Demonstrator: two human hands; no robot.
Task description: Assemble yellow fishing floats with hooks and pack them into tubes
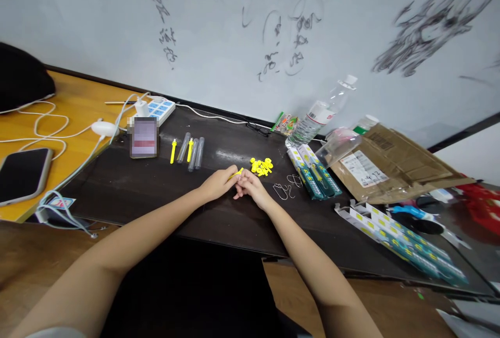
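Over the dark table, my left hand (pixel 219 183) is closed around a small yellow plastic stick (pixel 237 173), whose tip shows past the fingers. My right hand (pixel 252 187) meets it there, thumb and fingers pinched at the stick's end; a thin shiny bit shows between them, too small to name surely. Just beyond the right hand lies a heap of small yellow plastic parts (pixel 261 166). Bent metal wire hooks (pixel 280 190) lie to its right. Left of the hands are clear plastic tubes (pixel 199 153) and a yellow stick (pixel 173 151), with another yellow piece (pixel 190 150) among the tubes.
Teal and white boxes (pixel 314 174) stand at the right, more boxes (pixel 402 239) nearer the edge. Behind them are a water bottle (pixel 322 114) and a brown paper package (pixel 398 155). At the left lie a power strip (pixel 162 111), cables and a phone (pixel 24 175).
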